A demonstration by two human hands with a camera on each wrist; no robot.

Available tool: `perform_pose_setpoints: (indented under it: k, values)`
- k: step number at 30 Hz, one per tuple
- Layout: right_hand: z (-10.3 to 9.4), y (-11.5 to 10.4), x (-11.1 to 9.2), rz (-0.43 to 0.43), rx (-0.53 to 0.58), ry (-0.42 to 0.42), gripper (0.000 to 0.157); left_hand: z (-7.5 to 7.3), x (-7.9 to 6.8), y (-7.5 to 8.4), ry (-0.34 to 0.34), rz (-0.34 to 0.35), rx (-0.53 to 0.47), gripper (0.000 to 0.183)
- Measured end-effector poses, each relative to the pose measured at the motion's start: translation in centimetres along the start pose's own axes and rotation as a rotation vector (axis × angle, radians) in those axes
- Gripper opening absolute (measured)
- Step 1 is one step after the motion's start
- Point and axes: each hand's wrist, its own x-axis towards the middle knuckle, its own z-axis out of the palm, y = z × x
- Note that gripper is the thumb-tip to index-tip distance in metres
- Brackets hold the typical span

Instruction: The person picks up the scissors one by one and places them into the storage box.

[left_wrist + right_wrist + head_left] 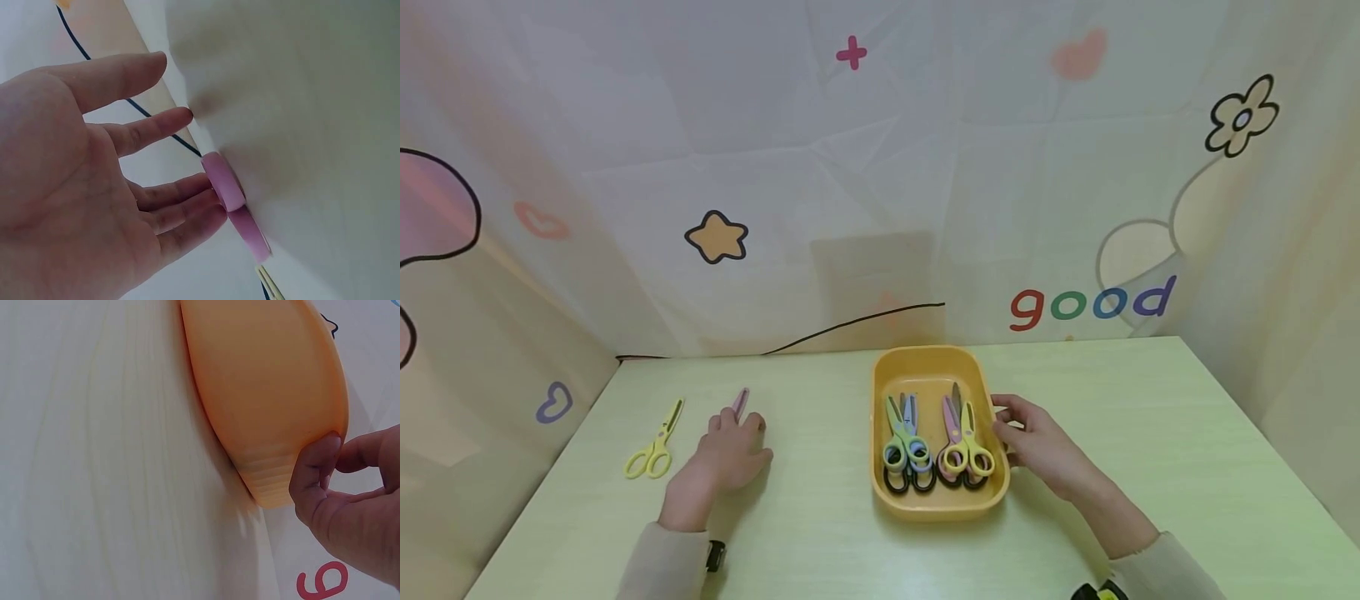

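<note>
My left hand (730, 450) reaches down over a pair of pink scissors (741, 403) on the table. In the left wrist view its fingers are extended, some fingertips touching the pink handle (223, 181), with the thumb held apart. Left of that hand lies a pair of yellow scissors (658, 446). My right hand (1037, 437) holds the right side of an orange-yellow tray (925, 506), bent fingers (309, 478) against its outer wall at the rim. Inside the tray, green and blue scissors (898, 429) lie on the left, pink and yellow ones (968, 433) on the right, over black-handled pairs.
A pale wood-grain table (820, 533) carries everything. Behind it and at both sides hangs a light curtain (760, 167) printed with a star, hearts, a flower and the word "good". The tray stands near mid-table, between my hands.
</note>
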Motion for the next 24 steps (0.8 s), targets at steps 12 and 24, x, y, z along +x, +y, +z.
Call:
perform_pose_setpoints:
  k: [12, 24]
  values:
    - [0.0, 0.0, 0.0, 0.008, 0.007, 0.001, 0.048, 0.0, 0.0, 1.4, -0.027, 0.043, -0.074, 0.039]
    - [0.0, -0.2, 0.0, 0.018, -0.003, 0.009, 0.048, -0.6, -0.6, 0.5, -0.037, -0.018, -0.043, 0.042]
